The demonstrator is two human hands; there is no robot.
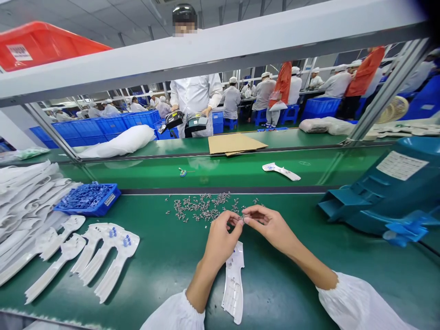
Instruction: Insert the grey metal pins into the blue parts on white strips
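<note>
My left hand (221,240) and my right hand (268,225) meet fingertip to fingertip over the green bench, both pinched on a tiny metal screw (241,219). Just beyond them lies a scatter of several small screws (202,207). A white plastic shell part (233,284) lies flat under my left wrist. To the left lie more white shell parts (106,256), two of them carrying small blue inserts.
A blue tray of small blue parts (87,198) sits at left beside a stack of white shells (24,201). A teal machine (388,192) stands at right. On the conveyor lie a white part (281,171) and cardboard (233,143). A person stands opposite; other workers sit behind.
</note>
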